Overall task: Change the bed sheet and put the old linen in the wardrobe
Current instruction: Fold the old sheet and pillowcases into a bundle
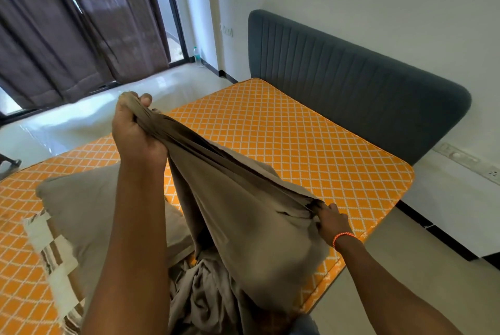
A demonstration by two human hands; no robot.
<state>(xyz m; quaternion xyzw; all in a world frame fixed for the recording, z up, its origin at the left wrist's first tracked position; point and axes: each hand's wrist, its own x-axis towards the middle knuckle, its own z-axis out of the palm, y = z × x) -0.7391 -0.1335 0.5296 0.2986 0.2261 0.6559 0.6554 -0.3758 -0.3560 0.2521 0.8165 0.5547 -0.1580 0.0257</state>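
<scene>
We see a taupe sheet (243, 215) stretched taut between two hands above a bare orange mattress (297, 140). The left hand (135, 129), raised at ten o'clock, is fisted around one gathered end. The right hand (331, 222), lower at four o'clock, pinches the other end. The sheet's slack bunches at six o'clock. A taupe pillow (81, 205) lies at eight o'clock; a grey headboard (351, 85) stands at two.
</scene>
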